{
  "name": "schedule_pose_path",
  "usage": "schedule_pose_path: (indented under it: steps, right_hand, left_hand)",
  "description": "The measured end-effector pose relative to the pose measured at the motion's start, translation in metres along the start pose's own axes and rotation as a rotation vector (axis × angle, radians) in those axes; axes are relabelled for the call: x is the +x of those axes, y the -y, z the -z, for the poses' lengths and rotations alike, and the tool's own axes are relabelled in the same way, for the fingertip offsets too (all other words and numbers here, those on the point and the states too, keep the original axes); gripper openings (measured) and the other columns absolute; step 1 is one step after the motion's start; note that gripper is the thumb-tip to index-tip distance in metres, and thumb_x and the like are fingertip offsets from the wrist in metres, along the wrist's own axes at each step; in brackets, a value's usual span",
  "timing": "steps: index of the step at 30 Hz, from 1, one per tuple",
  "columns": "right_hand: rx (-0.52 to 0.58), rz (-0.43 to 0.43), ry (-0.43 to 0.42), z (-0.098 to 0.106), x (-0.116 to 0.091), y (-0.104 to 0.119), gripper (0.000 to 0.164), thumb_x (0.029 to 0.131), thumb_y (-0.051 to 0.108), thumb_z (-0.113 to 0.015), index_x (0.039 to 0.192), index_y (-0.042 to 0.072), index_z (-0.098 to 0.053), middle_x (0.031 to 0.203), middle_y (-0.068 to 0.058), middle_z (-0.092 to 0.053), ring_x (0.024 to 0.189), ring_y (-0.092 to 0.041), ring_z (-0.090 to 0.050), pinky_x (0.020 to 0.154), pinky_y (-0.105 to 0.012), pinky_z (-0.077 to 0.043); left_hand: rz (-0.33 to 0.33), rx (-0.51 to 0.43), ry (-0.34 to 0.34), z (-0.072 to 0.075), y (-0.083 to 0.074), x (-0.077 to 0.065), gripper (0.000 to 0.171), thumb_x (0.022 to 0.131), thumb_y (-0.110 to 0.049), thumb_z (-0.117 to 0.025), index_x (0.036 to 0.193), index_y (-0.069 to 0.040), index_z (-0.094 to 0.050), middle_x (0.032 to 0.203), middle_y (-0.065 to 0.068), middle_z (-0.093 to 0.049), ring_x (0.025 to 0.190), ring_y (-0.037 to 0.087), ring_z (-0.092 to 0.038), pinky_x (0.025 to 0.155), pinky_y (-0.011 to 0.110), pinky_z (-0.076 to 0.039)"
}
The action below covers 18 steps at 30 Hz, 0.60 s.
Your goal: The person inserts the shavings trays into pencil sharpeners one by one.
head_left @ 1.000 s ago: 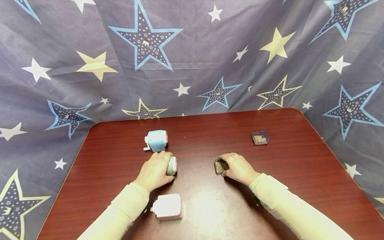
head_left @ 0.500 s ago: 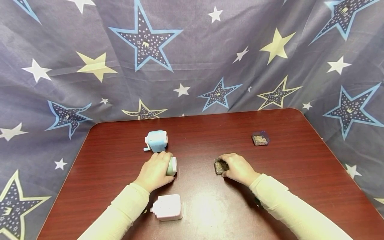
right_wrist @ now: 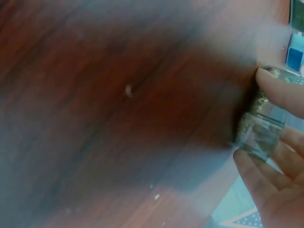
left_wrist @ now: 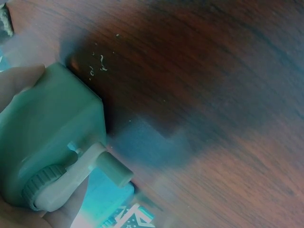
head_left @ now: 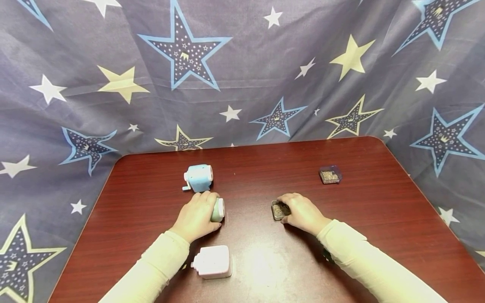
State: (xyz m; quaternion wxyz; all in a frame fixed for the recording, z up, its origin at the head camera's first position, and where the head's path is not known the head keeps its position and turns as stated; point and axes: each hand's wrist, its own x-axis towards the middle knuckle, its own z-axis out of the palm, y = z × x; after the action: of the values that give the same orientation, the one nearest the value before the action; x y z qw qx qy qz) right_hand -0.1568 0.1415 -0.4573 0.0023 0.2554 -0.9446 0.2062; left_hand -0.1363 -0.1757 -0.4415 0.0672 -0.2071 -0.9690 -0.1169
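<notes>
Head view: Curled round a green sharpener [head_left: 216,213] on the left side of the table [head_left: 257,168], the fingers of the left hand [head_left: 194,216]. Turned to the right, the sharpener's white face [head_left: 221,209]; left to right, its long axis. Directly to the right of that face, roughly level with it and across a bare stretch of wood, a small clear tray [head_left: 273,211] of tan crumbs [head_left: 279,210]. Pinched there between thumb and fingers of the right hand [head_left: 303,213], with the left hand well apart from it. Hidden under the right hand, the tray's far right end; hard to tell, therefore, which way its long axis runs. Just beyond the left hand, a blue sharpener [head_left: 199,177]; nearer the camera, a pink sharpener [head_left: 213,261]. Farther back on the right, apart from both hands, a purple-tinted tray [head_left: 339,174] with similar crumbs. Behind it all, a star-printed cloth [head_left: 242,80].

Left wrist view: Closed firmly, to judge by the look of it, on the green body, with thumb along one side and the crank [left_wrist: 71,180] jutting out near the palm. Scattered on the wood just beside the body, a few pale shavings [left_wrist: 102,64].

Right wrist view: Spread only as wide as the tray, thumb on one side and fingertips on the other, against see-through walls. Blurred on the wood nearby, more pale specks [right_wrist: 157,196].
</notes>
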Motion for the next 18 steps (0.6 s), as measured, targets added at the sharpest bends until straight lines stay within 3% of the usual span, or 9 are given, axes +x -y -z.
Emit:
schedule_pose_path:
  steps: [18]
  right_hand:
    - [0.006, 0.015, -0.001, -0.0006, 0.0016, 0.0021, 0.056, 0.065, 0.010, -0.085, 0.117, -0.005, -0.070, 0.115, -0.018, -0.071, 0.110, -0.035, -0.064, 0.099, -0.049, -0.049]
  left_hand:
    - [-0.004, -0.005, -0.004, -0.0005, 0.0009, -0.0001, 0.067, 0.058, -0.026, -0.089, 0.114, -0.003, -0.060, 0.102, 0.011, -0.062, 0.093, 0.033, -0.056, 0.073, 0.050, -0.053]
